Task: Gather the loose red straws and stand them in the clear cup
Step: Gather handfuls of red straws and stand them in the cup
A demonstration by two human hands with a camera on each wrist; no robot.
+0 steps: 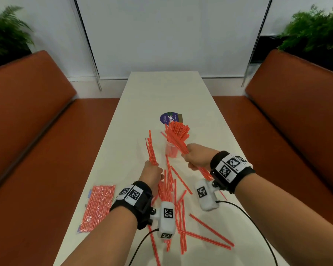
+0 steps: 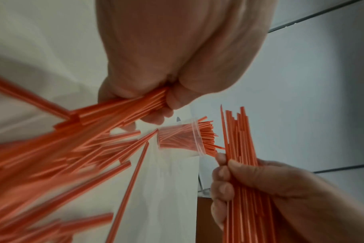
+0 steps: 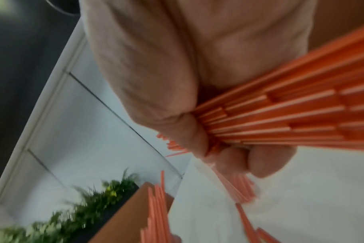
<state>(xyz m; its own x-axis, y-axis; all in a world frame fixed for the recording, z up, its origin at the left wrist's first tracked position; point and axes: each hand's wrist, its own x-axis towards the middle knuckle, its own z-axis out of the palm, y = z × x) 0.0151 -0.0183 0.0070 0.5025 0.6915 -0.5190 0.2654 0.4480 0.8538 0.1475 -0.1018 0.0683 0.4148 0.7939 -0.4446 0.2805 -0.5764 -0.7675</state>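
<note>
A clear cup (image 1: 170,150) (image 2: 177,139) stands mid-table with several red straws in it. My right hand (image 1: 197,156) (image 3: 156,82) grips a thick bundle of red straws (image 1: 177,134) (image 3: 280,115) that fans out over and just right of the cup. Nearer me and left of the cup, my left hand (image 1: 152,173) (image 2: 177,65) grips a thinner bunch of straws (image 1: 151,150) (image 2: 135,106) pointing up and away. Many loose straws (image 1: 181,208) lie crossed on the white table (image 1: 161,93) between and below my wrists.
A sealed packet of red straws (image 1: 97,206) lies at the table's left edge. A round purple sticker (image 1: 167,118) sits beyond the cup. Brown benches (image 1: 37,131) flank the narrow table, and black cables (image 1: 258,223) trail from my wrist cameras.
</note>
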